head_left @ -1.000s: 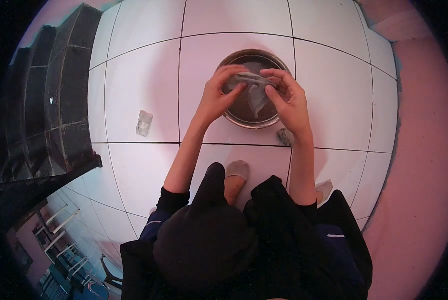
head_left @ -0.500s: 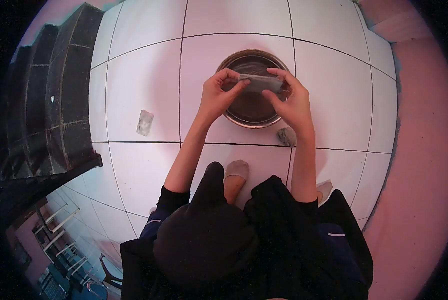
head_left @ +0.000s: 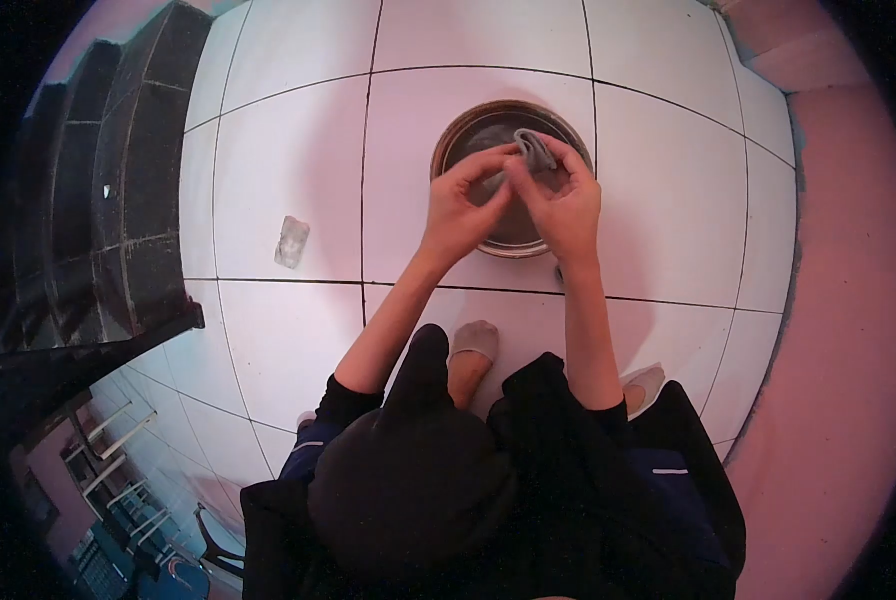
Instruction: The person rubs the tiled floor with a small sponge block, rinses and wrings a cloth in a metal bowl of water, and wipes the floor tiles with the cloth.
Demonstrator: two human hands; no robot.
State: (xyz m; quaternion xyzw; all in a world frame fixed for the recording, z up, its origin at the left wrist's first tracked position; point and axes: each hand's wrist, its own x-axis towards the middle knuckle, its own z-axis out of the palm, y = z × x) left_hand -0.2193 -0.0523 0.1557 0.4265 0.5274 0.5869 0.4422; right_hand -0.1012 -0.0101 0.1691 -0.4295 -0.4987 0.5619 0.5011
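Over a round metal basin (head_left: 452,133) on the tiled floor, my two hands meet around a small folded grey cloth (head_left: 537,150). My left hand (head_left: 465,212) pinches its near left side, fingertips against those of the other hand. The fingers of my right hand (head_left: 566,205) wrap the cloth's right side, with the thumb across the front. The basin has a dark inside, partly hidden by the hands; it seems to hold liquid. A dark grey lump (head_left: 559,272) by the basin's near edge is mostly covered by my right wrist.
A pale, flat, crumpled piece (head_left: 291,242) lies on the white tiles to the left. Dark tiled steps (head_left: 118,180) rise at the far left, and a pink wall (head_left: 853,300) runs along the right. Chairs (head_left: 118,550) stand at lower left. My feet in light socks (head_left: 475,340) are near the basin.
The grey cloth was stretched flat between my hands and is now folded over. My hands have come together, the right one moving left and the left one moving right.
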